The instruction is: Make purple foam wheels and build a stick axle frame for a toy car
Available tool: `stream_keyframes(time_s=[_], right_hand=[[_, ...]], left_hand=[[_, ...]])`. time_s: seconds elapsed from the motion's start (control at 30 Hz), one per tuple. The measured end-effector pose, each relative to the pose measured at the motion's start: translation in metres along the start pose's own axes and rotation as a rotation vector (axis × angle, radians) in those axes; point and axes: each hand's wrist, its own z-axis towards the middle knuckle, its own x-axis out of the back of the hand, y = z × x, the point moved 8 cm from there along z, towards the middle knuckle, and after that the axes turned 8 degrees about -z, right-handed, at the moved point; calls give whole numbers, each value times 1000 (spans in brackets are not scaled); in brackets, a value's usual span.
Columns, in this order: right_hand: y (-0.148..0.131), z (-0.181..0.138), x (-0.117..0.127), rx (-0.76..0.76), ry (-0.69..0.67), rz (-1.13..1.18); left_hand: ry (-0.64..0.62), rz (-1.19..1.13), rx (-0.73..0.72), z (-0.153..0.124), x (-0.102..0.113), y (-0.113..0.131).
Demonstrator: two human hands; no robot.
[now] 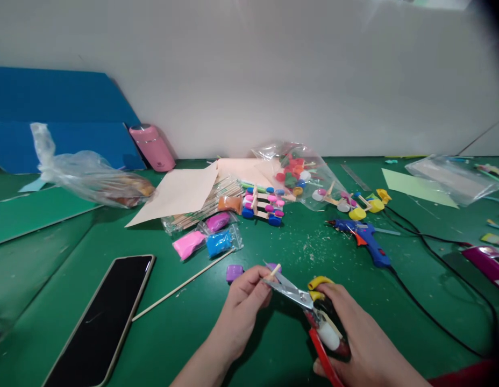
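My left hand (243,301) pinches a short wooden stick (275,270), its tip poking up between the fingers. My right hand (354,333) is closed on a pair of scissors (301,298) with red and yellow handles, and the metal blades sit right at the stick. A purple cap (234,272) lies just left of my left hand. A long thin wooden skewer (180,287) lies on the green mat (298,242) beside it.
A black phone (106,320) lies at the left front. Clay packets (205,239), a bag of sticks, a small craft car (262,205), a bag of caps (296,174) and a blue glue gun (364,239) with its black cord lie behind. Paper sheets and plastic bags lie further back.
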Motion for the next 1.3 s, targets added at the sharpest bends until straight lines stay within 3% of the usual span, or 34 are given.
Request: stream_keyframes(time_s=[0.63,0.9,1.3], right_hand=[[-10,-1,5,86,122,141],[-3,-2,-6,56,65,157],[-13,-2,-3,126,102,172]], left_hand=[[-57,-17,2,-3,-3,1],[-89,-56,58,-3,-6,1],[-112,-74,77,-5,-8,0]])
